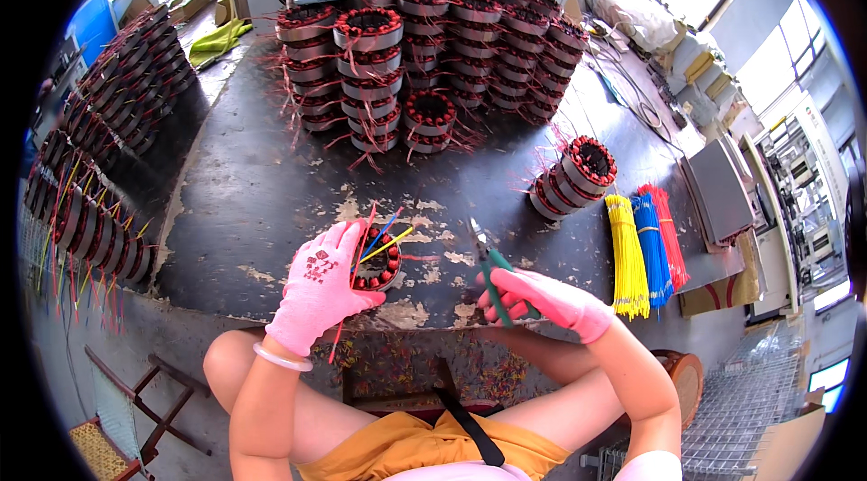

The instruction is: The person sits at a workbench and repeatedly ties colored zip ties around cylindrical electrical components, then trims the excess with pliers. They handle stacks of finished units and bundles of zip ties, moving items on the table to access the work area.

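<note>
Table (271, 174): dark top, its finish worn to pale patches ahead and to the right of my left fingers (341, 235).
Stator (395, 275): a round core, red windings bunched about its open middle; it sits near the table's front edge, touching my left fingers on their right side.
Leads (395, 241): yellow, blue and red wires slanting up across the opening, just right of those fingers; a red one also trails below my thumb.
Left fingers: gloved in pink, curved along the stator's left side, thumb by its near rim; whether they pinch the core or a lead, I cannot tell.
Right fingers (517, 286): also in pink, wrapped about the handles of green pliers (491, 266), the nose pointing away from me, apart from the stator.
Wire bundles (651, 251): yellow, blue and red, right of my right fingers.
Short stack (573, 178): more wound cores, beyond my right fingers.
Tall stacks (452, 47): many similar cores, well beyond both sets of fingers.
</note>
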Available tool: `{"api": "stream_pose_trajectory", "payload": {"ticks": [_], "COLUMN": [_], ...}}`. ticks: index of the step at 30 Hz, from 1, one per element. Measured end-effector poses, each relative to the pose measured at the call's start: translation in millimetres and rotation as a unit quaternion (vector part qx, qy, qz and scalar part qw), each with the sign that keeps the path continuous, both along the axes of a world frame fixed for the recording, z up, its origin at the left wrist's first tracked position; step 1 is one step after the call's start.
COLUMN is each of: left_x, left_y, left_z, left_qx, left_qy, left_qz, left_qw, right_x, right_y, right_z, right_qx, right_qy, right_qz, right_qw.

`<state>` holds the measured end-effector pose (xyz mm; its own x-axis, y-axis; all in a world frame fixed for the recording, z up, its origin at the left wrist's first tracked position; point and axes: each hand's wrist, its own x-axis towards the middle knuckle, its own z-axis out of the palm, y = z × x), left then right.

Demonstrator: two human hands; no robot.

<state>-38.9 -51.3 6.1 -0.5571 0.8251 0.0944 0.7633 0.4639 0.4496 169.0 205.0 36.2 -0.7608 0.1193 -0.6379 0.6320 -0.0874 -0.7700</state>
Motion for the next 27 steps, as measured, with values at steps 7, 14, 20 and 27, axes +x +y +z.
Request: {"api": "stream_pose_trajectory", "payload": {"ticks": [7, 14, 20, 27], "left_x": [-17, 10, 14, 9], "left_y": [-47, -33, -34, -39], "left_z": [13, -14, -12, 3], "left_qx": [-0.028, -0.042, -0.015, 0.020], "left_qy": [0.018, 0.071, 0.050, 0.044], "left_qz": [-0.050, 0.045, 0.037, 0.040], "left_qw": [0.998, 0.996, 0.998, 0.998], "right_x": [-125, -235, -118, -75], "right_y": [-37, -88, -29, -2], "right_z": [7, -78, -52, -73], "right_qx": [0.603, 0.630, 0.464, 0.512], "right_qy": [0.143, 0.270, 0.415, 0.425], "right_qz": [0.159, 0.079, 0.070, 0.286], "right_qw": [0.768, 0.724, 0.779, 0.690]}}
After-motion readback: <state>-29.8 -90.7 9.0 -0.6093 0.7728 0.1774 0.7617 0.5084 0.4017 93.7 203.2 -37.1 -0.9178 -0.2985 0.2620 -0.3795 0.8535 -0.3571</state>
